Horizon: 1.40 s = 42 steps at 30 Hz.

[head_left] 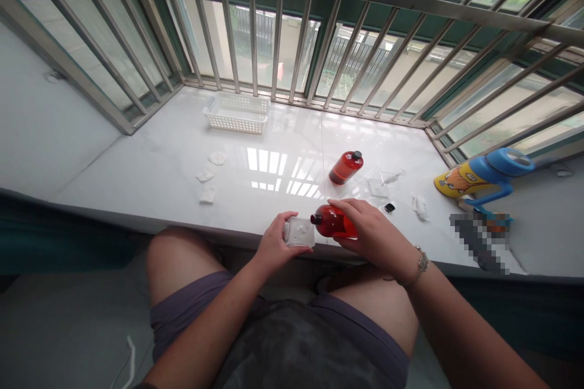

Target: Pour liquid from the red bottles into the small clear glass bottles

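My left hand point(278, 240) is closed around a clear square bottle point(301, 231), near the front edge of the counter. With my right hand point(365, 228) I grip a red bottle point(332, 220), tipped on its side so that its uncapped dark neck points left at the clear bottle's top. Whether the neck touches the clear bottle I cannot tell. A black cap point(389, 208) lies on the counter to the right of my right hand. Just beyond my hands stands a second red bottle point(345, 168) with a black cap on.
A white perforated basket point(237, 124) sits at the back left. Several crumpled white tissues point(205, 176) lie below it. A small clear plastic piece point(379, 185) and another tissue point(420, 208) are at the right, near a blue and yellow flask point(474, 173). Metal bars point(278, 42) line the window.
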Available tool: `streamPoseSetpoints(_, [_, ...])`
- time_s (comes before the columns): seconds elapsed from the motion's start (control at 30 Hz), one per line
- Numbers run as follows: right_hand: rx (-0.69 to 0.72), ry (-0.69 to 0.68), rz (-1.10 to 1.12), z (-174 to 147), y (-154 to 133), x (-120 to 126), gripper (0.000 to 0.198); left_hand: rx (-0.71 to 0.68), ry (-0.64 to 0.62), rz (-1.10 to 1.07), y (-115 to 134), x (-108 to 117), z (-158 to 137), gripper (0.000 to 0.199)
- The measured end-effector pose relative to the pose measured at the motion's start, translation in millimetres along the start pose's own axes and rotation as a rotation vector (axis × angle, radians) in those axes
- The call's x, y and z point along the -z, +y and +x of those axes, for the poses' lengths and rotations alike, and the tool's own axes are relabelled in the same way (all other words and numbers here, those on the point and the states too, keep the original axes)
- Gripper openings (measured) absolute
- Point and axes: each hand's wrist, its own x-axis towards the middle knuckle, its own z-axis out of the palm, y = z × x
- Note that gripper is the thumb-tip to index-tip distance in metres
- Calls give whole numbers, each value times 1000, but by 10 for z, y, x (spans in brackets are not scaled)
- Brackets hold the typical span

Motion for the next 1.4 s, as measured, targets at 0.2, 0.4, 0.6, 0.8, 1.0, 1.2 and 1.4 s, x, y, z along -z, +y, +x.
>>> streamPoseSetpoints(0.2, [-331,217,465,-326,208,-462,76,17,24,-54,10,-9,14,94])
streamPoseSetpoints(0.4, [-463,401,757,-357,414,-858,85,-87,72,100,103,11,94,89])
streamPoseSetpoints(0.6, [-469,465,824,-173,515,-1059,87,-186,96,282,202,117,284,84])
streamPoseSetpoints(0.8, [-432,488,815,-98,560,-1209,98,-145,166,320,140,240,487,80])
streamPoseSetpoints(1.0, [-416,608,685,-414,673,-1243,90,-144,160,373,65,367,543,78])
streamPoseSetpoints(1.2, [-668,804,154,-741,1055,-1042,43,-105,141,441,41,490,501,81])
streamPoseSetpoints(1.4, [-880,584,-110,-771,1547,-899,49,-308,181,522,135,629,425,86])
